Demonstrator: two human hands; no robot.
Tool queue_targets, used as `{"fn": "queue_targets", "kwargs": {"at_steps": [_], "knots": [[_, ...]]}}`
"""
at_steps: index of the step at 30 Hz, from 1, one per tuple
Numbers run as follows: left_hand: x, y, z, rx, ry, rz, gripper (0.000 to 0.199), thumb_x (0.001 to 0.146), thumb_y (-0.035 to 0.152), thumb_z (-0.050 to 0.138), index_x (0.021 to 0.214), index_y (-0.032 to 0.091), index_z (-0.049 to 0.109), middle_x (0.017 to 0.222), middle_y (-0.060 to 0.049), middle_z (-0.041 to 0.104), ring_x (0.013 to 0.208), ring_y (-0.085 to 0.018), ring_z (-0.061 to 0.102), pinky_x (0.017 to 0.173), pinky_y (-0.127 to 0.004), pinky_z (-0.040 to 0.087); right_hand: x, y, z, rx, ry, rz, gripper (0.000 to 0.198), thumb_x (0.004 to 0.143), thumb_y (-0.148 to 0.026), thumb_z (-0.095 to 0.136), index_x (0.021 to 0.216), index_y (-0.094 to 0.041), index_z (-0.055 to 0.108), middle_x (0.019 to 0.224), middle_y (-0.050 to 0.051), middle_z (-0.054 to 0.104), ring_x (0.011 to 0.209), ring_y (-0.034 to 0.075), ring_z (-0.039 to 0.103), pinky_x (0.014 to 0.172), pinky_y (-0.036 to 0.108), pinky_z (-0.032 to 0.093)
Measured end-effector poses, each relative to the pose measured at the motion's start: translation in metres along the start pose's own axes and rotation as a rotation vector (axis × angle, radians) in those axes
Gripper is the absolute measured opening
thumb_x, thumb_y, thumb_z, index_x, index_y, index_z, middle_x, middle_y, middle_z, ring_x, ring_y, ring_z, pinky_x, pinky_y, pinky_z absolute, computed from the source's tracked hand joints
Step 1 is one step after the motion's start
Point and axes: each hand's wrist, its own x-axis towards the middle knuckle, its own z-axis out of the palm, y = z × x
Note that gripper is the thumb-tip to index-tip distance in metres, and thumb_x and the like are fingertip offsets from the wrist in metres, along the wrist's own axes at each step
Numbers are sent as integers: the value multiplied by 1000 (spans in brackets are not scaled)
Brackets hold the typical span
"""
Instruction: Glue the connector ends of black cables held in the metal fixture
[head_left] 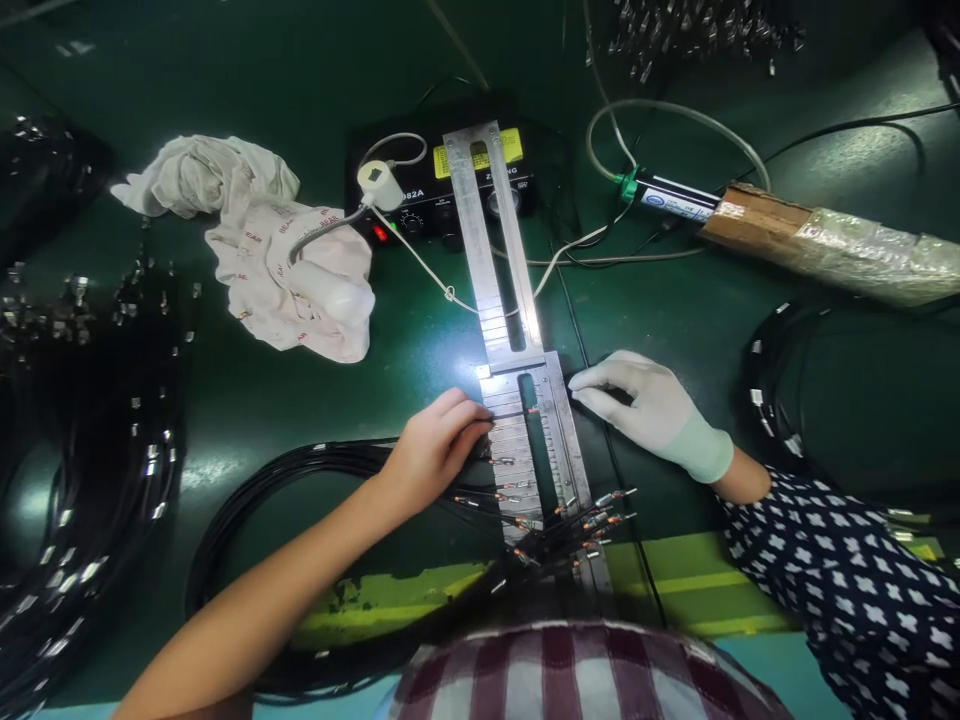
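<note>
- Dark green tabletop [247, 400] fills our view, a white glow pooling just left of the metal fixture [553, 400].
- Silvery, long and flat, that fixture runs up the centre, its far end overlapping, as we see it, a black box [409, 220] with a yellow label!
- Closer in, we count two long slots, and fine grooves score the near plate crosswise along its left side.
- Our bare left hand [435, 445] is right at that edge, fingertips pinched together on a thin black cable [510, 414] laid across the plate.
- Over to our gloved right hand [637, 410]: just beside the plate's right edge, thumb and finger narrow; whether anything sits between them, we cannot tell.
- And at the near end, a bunch of black cables [551, 543] lies across the metal, shiny tips showing orange bits!
</note>
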Motion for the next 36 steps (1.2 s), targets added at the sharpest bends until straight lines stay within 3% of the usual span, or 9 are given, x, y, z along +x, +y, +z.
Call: {"fn": "queue_targets", "kwargs": {"at_steps": [5,10,15,21,28,31,33,36], "knots": [[9,-16,1,207,82,203,23,97,14,46,114,17,62,86,-4,58,75,-12,56,66,-22,46,0,0,0,-7,-2,-6,15,95,-30,59,98,-28,74,89,-1,72,84,21,63,80,36,48],[9,-28,-6,437,142,405,27,94,8,47,113,15,64,82,-4,58,69,-12,51,58,-22,39,0,2,1,-5,-7,-13,13,95,-29,61,98,-28,74,89,-2,72,84,19,63,79,35,47],[14,-32,-7,536,211,529,24,93,8,50,111,14,64,76,-3,58,67,-13,49,57,-25,36,0,2,1,6,-2,-20,12,95,-28,61,98,-27,73,89,-2,71,84,19,62,79,35,47],[17,-37,-9,664,200,665,27,91,10,56,117,13,62,72,-2,57,66,-15,49,57,-28,35,-1,2,1,3,0,-33,12,95,-27,62,99,-27,73,89,-3,71,85,18,62,81,34,47],[21,-39,-3,415,183,515,25,94,10,48,113,16,62,78,-4,59,69,-14,52,59,-26,39,-1,2,1,7,9,-36,12,95,-27,62,99,-26,74,89,-2,72,85,18,62,81,34,47],[16,-37,-4,344,135,461,26,93,9,49,115,15,62,90,-7,62,79,-16,55,66,-28,42,0,1,1,10,13,-37,12,95,-27,62,98,-26,74,89,-2,72,84,18,62,81,34,47],[9,-35,-6,384,126,418,30,94,11,49,119,19,63,100,-9,61,89,-19,55,74,-32,42,0,2,1,12,11,-40,12,95,-27,62,98,-26,74,88,-2,72,84,19,63,80,34,47],[-3,-30,-5,531,118,332,37,96,12,46,127,22,62,88,-7,57,81,-20,47,71,-34,35,1,2,1,13,1,-38,14,95,-29,61,98,-26,74,88,-1,72,84,19,63,80,35,48]]}}
